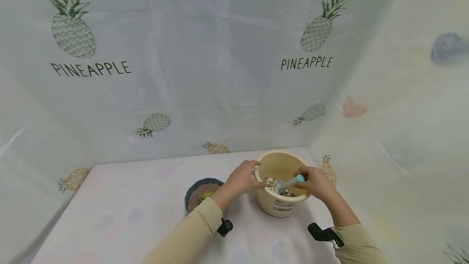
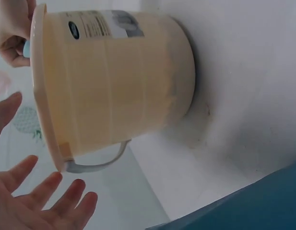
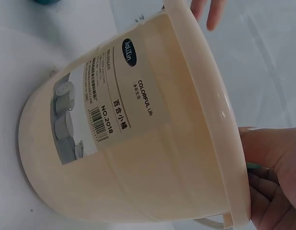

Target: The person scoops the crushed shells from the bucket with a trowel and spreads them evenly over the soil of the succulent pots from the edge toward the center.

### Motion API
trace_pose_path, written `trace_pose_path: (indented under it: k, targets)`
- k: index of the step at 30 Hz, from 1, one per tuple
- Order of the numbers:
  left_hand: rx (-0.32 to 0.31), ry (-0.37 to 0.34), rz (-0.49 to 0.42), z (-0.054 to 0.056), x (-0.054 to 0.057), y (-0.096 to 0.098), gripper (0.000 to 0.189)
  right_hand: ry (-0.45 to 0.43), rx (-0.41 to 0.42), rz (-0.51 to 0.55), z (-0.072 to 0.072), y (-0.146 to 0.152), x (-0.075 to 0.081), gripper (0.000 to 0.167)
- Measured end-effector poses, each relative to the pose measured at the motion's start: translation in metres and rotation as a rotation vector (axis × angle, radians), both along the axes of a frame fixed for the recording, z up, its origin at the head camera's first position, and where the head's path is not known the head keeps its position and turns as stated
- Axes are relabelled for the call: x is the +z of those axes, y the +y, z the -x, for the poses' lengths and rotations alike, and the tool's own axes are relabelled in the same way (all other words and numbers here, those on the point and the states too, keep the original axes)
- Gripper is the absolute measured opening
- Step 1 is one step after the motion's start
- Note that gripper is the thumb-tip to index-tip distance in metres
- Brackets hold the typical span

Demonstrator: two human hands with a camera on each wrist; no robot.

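A cream plastic bucket [image 1: 266, 206] stands upright, with pale, flaky loose material [image 1: 272, 183] inside. My right hand [image 1: 316, 181] reaches over its right rim and grips the handle of a small light blue shovel [image 1: 293, 181]; the shovel's head is partly hidden in the material. At the left rim is my left hand [image 1: 242, 177]. The left wrist view shows that hand [image 2: 47, 199] with fingers spread beside the bucket's rim and grey handle [image 2: 97, 166]. In the right wrist view, the bucket's wall [image 3: 162, 182] hides the shovel's head and most of the contents.
Left of the bucket, partly behind my left forearm, sits a round blue pot [image 1: 187, 199] with brown soil and a small green plant [image 1: 206, 194]. Pineapple-printed sheeting [image 1: 220, 72] hangs behind the white-covered table [image 1: 121, 219]. More sheeting [image 1: 399, 154] rises along the right.
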State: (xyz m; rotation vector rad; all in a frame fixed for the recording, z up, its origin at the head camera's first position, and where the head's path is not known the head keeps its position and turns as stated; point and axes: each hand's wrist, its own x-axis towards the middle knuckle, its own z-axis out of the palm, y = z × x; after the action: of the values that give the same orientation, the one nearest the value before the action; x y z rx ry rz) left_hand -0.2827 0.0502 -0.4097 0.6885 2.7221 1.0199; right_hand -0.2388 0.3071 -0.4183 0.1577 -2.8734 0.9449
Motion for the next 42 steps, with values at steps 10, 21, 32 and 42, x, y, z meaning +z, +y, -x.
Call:
trace_pose_path:
  k: [10, 21, 32, 42]
  targets:
    - [-0.058, 0.043, 0.154, 0.026, 0.007, 0.009, 0.083, 0.022, -0.003, -0.002, 0.004, -0.007, -0.002, 0.019]
    - [-0.106, 0.016, 0.19, 0.021, 0.017, 0.013, 0.077, 0.048, 0.009, 0.001, 0.004, -0.003, 0.003, 0.022]
    - [-0.144, -0.04, 0.146, 0.025, 0.009, 0.016, 0.08, 0.059, 0.042, 0.05, 0.0, 0.008, 0.016, 0.023]
    - [-0.119, -0.043, 0.155, 0.026, 0.011, 0.015, 0.081, 0.085, 0.021, 0.001, -0.004, 0.017, 0.033, 0.021]
